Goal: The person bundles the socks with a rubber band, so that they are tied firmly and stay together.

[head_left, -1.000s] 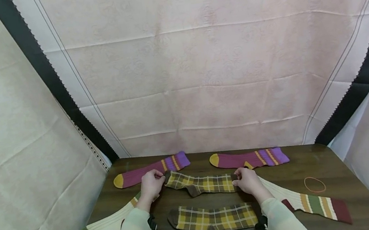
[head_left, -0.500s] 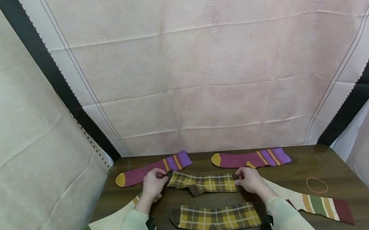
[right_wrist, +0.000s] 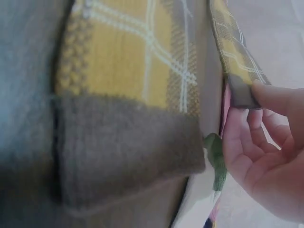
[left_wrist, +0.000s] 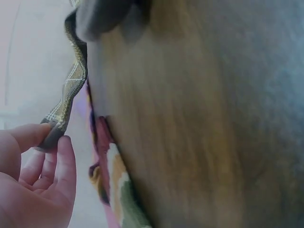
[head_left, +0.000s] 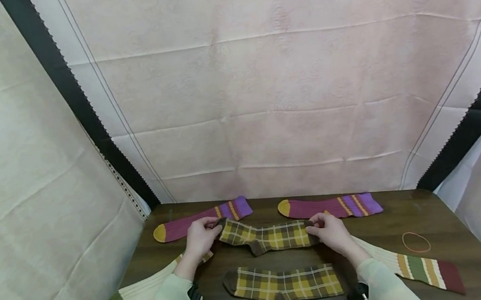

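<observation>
Left hand (head_left: 202, 237) and right hand (head_left: 333, 232) pinch the farther yellow-brown plaid knit sock (head_left: 279, 237) by its ends, seemingly aloft; shifting calls for both level.

"From where is the table (head_left: 387, 229) seen?"
"In the head view it is looked down on from above its near side, well back, with the backdrop (head_left: 253, 75) faced ahead."
"And from the wrists?"
"Close up, with the scene turned sideways; the left hand (left_wrist: 40, 190) and right hand (right_wrist: 266, 175) are each framed, and the lower plaid sock (right_wrist: 128, 118) is met nearest the right lens."
"What is shared?"
"The raised plaid sock (head_left: 277, 238) is caught by all three."
</observation>
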